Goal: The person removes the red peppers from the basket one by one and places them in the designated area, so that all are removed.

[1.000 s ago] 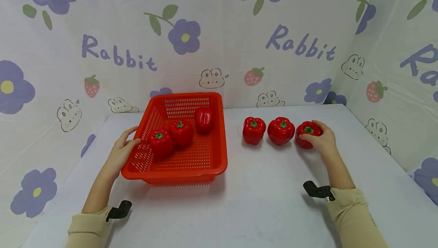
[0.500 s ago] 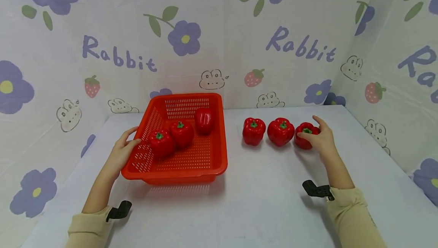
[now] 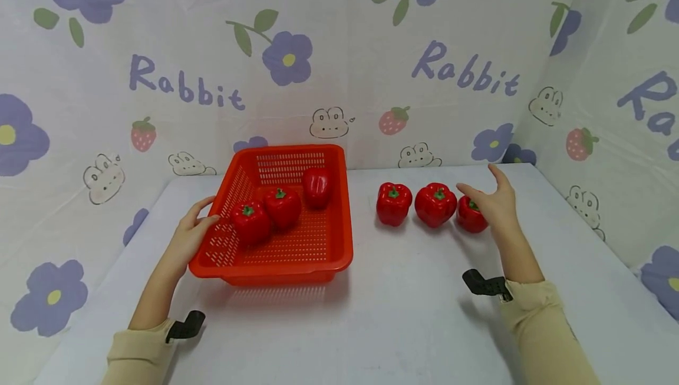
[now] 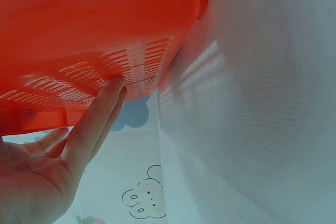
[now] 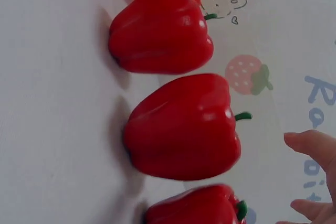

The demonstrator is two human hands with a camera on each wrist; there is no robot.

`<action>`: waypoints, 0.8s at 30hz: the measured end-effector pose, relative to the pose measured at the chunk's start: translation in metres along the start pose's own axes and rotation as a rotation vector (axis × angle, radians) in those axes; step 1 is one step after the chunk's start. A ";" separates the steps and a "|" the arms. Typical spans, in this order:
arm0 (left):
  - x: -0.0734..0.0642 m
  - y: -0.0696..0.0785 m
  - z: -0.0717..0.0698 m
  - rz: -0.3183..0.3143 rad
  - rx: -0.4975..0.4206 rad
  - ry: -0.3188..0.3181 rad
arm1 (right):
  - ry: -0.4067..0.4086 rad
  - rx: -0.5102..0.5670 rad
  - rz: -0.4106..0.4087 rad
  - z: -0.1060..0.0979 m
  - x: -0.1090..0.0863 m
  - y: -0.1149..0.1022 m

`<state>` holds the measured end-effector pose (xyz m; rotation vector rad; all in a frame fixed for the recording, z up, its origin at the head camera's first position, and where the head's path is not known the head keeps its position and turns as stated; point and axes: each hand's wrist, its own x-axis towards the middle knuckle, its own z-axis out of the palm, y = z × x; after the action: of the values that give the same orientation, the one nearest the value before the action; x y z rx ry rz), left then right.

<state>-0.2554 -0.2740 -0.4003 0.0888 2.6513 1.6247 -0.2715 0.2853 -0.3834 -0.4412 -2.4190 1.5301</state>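
Note:
My left hand (image 3: 188, 240) holds the left side of a red plastic basket (image 3: 276, 270), thumb over the rim. In the left wrist view its straight fingers (image 4: 94, 114) lie along the slotted outer wall. Three red bell peppers are inside: one upright at the left (image 3: 250, 223), another beside it (image 3: 282, 207), a third on its side (image 3: 317, 187) near the back right corner. My right hand (image 3: 497, 202), thumb and fingers spread and holding nothing, hovers over the rightmost bell pepper (image 3: 470, 217) on the table, partly covering it in the head view.
Two more bell peppers, one in the middle (image 3: 435, 204) and one nearer the basket (image 3: 394, 203), stand upright in a row with the rightmost one. The white table (image 3: 392, 308) meets a patterned cloth backdrop (image 3: 345, 78) behind and at the sides.
The right hand's fingers have come off the rightmost bell pepper, spread apart and lifted above it. That pepper sits slightly closer to its neighbour. The left hand and basket have stayed put.

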 end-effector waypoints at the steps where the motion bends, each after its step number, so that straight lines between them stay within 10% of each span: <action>1: 0.000 0.000 0.000 -0.002 0.001 -0.001 | 0.004 0.013 -0.004 0.002 0.000 -0.003; 24: 0.000 0.001 -0.002 0.000 -0.015 -0.003 | -0.233 0.109 -0.204 0.078 -0.012 -0.090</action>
<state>-0.2551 -0.2749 -0.3982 0.0903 2.6366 1.6429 -0.2995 0.1792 -0.3357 0.0065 -2.4406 1.6907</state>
